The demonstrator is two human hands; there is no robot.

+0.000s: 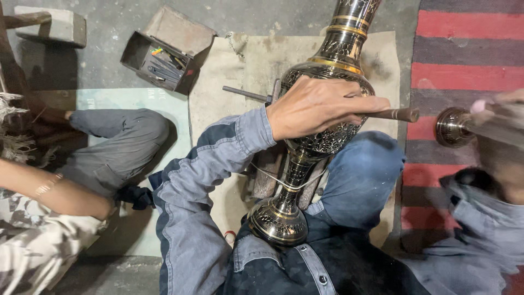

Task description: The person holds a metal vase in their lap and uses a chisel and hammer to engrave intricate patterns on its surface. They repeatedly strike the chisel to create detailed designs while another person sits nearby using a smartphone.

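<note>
A tall engraved brass vase (333, 60) lies tilted between my knees, its round foot (279, 221) against my lap and its neck pointing away. My left hand (319, 106) rests on the vase's belly, closed around a long tool with a brown handle (401, 114) sticking out right and a thin metal shaft (245, 93) sticking out left. My right hand (499, 109) is at the far right edge, blurred, closed on something that ends in a round brass-coloured piece (452, 127). What that piece is, I cannot tell.
A beige cloth (240, 65) lies under the vase. An open grey box of small tools (161, 57) sits behind it. A concrete block (52, 24) is far left. A red and grey striped rug (464, 49) covers the right. Another person's arm (60, 194) and knee (128, 136) are left.
</note>
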